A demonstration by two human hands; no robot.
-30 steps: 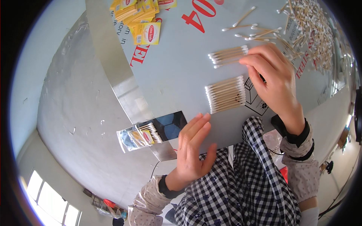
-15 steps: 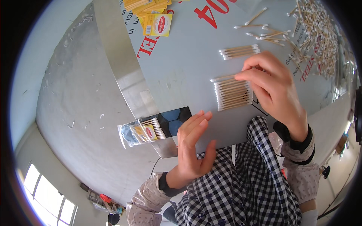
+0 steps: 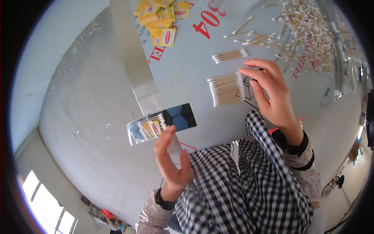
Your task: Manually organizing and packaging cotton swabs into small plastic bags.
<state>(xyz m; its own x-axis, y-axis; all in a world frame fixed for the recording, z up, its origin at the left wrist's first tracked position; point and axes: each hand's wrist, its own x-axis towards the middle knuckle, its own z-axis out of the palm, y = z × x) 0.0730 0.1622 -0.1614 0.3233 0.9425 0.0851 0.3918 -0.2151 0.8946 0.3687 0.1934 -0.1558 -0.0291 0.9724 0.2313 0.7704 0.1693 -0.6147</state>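
A neat row of cotton swabs (image 3: 226, 90) lies flat on the table, wooden sticks side by side. Just right of it hovers my right hand (image 3: 272, 93), thumb and fingers apart with nothing between them. Behind the row is a smaller group of cotton swabs (image 3: 230, 56). Over the table's near edge, my left hand (image 3: 171, 162) is open, its fingertips close beside a clear packet (image 3: 150, 128) of cotton swabs with a yellow and red card inside. I cannot tell whether they touch it. The packet lies partly on a dark sheet with blue shapes (image 3: 179, 119).
A large heap of loose cotton swabs (image 3: 307, 37) spreads over the back right, with several stray ones left of it. Yellow cards (image 3: 157, 15) are piled at the back left. A metal strip (image 3: 134, 58) edges the printed grey tabletop (image 3: 183, 70) on the left.
My right hand has let go of the top swab in the row and drawn off to the right. My left hand has moved left to the packet. The whole view has shifted slightly.
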